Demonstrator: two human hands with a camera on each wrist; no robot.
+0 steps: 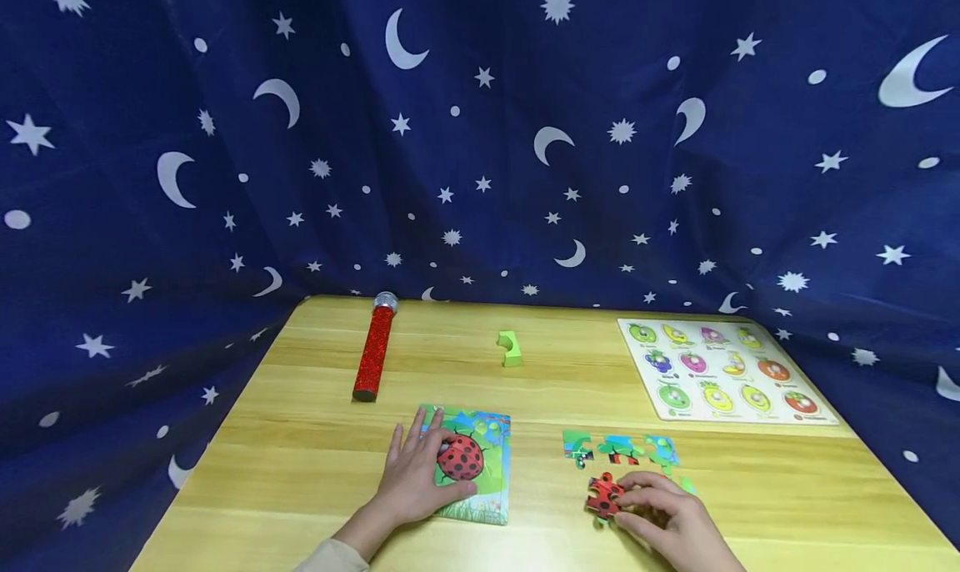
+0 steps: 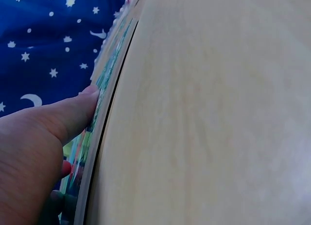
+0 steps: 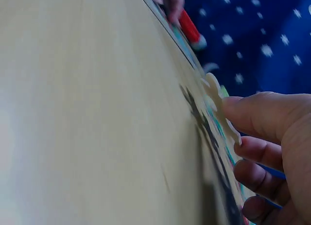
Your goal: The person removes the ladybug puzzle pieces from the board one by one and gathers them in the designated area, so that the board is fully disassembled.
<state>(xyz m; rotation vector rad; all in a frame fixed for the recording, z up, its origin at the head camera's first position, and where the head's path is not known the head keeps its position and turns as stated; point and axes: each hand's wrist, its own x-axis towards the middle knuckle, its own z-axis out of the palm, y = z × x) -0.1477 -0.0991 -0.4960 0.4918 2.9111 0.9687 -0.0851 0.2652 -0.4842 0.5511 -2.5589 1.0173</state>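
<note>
The left hand (image 1: 414,478) rests with spread fingers on the left part of a ladybug picture board (image 1: 491,472); in the left wrist view its thumb (image 2: 80,111) touches the board's face. A red puzzle piece with black spots (image 1: 602,495) is pinched between the thumb and fingers of the right hand (image 1: 675,518). Seen edge-on in the right wrist view, the piece (image 3: 218,106) is tilted off the table, its shadow beside it. Just beyond the right hand lie loose green and blue pieces (image 1: 618,447), one partly hidden by the fingers.
A red glittery microphone (image 1: 373,355) lies at the back left of the wooden table (image 1: 300,447). Near the back middle is a small green notched block (image 1: 511,349). A white fruit board (image 1: 723,380) lies at the right. Behind hangs a blue curtain (image 1: 480,155) with moons and stars.
</note>
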